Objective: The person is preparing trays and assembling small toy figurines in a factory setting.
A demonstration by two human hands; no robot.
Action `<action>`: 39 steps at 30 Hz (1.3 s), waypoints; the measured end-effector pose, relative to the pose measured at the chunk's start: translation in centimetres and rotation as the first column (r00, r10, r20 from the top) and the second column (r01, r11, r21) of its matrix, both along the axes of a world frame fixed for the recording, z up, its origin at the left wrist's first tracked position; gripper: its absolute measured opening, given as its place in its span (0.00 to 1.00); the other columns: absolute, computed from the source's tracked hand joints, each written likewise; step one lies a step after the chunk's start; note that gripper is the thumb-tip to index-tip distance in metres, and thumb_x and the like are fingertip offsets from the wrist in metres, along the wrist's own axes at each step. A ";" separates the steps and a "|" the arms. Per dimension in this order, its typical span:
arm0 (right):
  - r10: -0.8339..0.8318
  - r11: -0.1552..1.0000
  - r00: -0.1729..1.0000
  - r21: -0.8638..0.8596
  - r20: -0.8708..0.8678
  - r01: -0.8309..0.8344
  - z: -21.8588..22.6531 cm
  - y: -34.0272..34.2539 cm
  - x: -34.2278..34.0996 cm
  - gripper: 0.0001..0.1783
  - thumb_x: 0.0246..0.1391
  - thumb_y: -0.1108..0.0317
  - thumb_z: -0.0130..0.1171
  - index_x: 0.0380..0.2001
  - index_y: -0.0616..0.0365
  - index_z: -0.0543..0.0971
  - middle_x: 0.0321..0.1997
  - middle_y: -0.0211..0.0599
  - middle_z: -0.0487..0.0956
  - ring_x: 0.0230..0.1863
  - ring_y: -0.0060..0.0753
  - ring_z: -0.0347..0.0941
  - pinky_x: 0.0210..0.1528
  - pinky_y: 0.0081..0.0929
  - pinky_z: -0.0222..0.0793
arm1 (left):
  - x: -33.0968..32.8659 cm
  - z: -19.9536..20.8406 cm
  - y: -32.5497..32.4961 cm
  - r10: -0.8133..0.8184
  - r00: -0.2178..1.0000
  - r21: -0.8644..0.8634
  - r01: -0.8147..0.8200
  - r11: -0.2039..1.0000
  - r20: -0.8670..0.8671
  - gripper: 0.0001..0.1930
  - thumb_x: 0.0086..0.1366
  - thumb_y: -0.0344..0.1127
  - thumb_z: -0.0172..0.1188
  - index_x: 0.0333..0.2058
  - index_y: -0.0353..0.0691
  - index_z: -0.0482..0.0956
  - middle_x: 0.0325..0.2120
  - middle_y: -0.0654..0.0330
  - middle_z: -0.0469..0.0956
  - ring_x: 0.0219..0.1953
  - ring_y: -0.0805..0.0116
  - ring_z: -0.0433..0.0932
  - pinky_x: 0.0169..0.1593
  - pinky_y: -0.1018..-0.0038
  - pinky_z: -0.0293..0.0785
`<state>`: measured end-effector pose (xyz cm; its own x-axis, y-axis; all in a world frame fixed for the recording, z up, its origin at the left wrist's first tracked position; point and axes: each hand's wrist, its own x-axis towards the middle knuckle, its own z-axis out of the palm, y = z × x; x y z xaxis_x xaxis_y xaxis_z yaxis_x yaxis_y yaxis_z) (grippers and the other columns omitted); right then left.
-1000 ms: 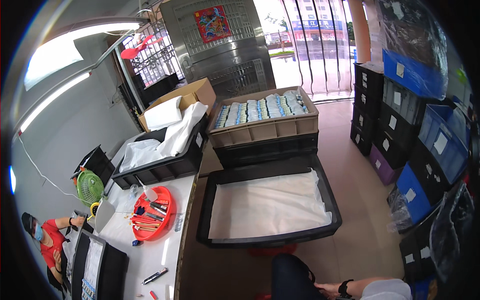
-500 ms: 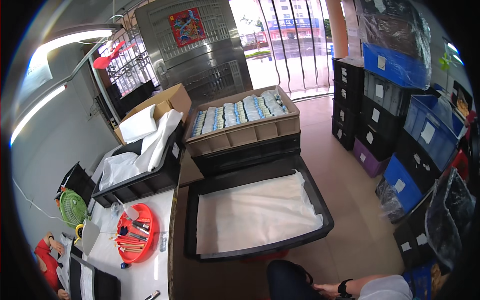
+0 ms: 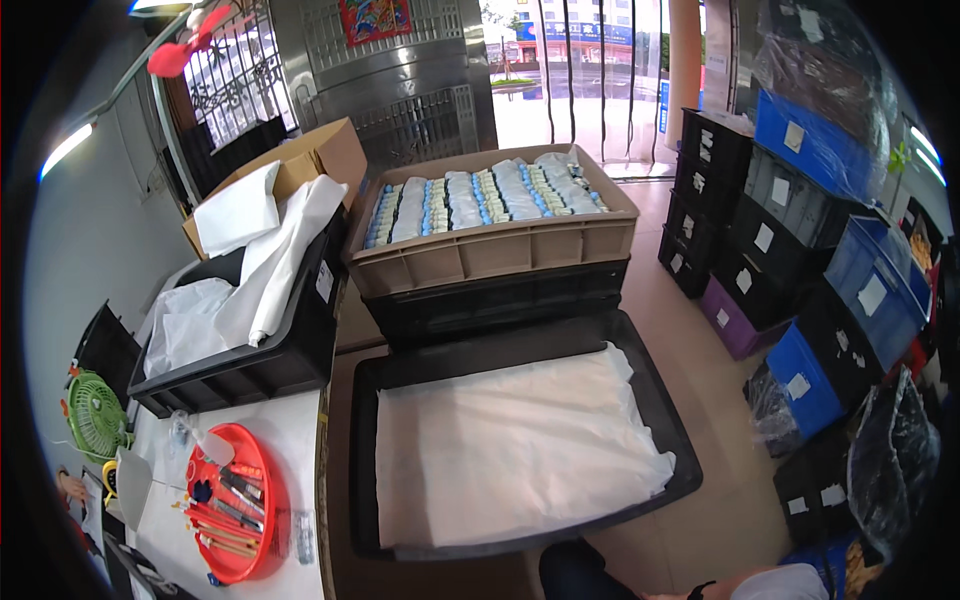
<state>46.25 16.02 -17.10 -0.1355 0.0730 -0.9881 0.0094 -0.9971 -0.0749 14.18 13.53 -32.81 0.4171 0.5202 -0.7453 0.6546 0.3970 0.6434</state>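
Observation:
A black tray (image 3: 680,480) stands low in front of me, lined with a white sheet (image 3: 510,450) that is creased and ragged along its right side. Close to the tray's near edge is my dark-clothed knee (image 3: 580,572). At the lower edge, just right of the knee, only a sliver of my right hand (image 3: 668,596) shows beside a dark wristband; its fingers are cut off. The right forearm (image 3: 735,585) runs into a pale sleeve. My left hand is out of the picture. Beyond the tray, a brown crate (image 3: 500,254) holds rows of small blue-and-cream pieces between white wraps.
Left, a white table (image 3: 290,430) carries a red tray (image 3: 275,520) of brushes and tools, a green fan (image 3: 98,415) and a black crate (image 3: 240,375) with white sheets. A co-worker's hand (image 3: 72,487) shows far left. Stacked crates (image 3: 770,240) line the right.
My view has tilted down and shifted right, so the table things sit further left. My right hand and wristband have mostly slipped below the lower edge. The lined tray looks unchanged.

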 end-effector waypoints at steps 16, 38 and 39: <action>0.156 0.988 0.968 -0.056 0.197 -0.147 -0.5 4.6 1.0 0.47 0.45 0.32 0.39 0.59 0.56 0.51 0.64 0.46 0.48 0.64 0.44 0.44 0.62 0.43 0.40 | 3.6 3.3 3.4 -0.325 0.945 0.194 0.324 0.926 -0.028 0.20 0.52 0.39 0.60 0.42 0.37 0.69 0.36 0.55 0.73 0.41 0.64 0.72 0.41 0.71 0.71; 0.178 -0.489 0.929 0.848 0.324 -0.203 13.0 -0.7 -26.1 0.26 0.54 0.51 0.43 0.48 0.61 0.67 0.50 0.49 0.68 0.54 0.47 0.60 0.55 0.37 0.55 | -4.1 26.7 -6.3 0.357 0.462 0.100 -0.713 0.694 0.812 0.21 0.59 0.29 0.53 0.51 0.35 0.61 0.42 0.61 0.68 0.43 0.71 0.68 0.44 0.77 0.68; 0.068 -0.600 0.907 0.744 0.415 -0.295 14.1 -1.4 -27.6 0.25 0.54 0.51 0.44 0.46 0.59 0.68 0.50 0.47 0.69 0.54 0.47 0.60 0.55 0.38 0.54 | -3.1 29.3 -7.9 0.432 0.297 -0.014 -0.811 0.584 0.852 0.18 0.59 0.29 0.53 0.48 0.36 0.64 0.38 0.63 0.69 0.39 0.75 0.69 0.38 0.80 0.68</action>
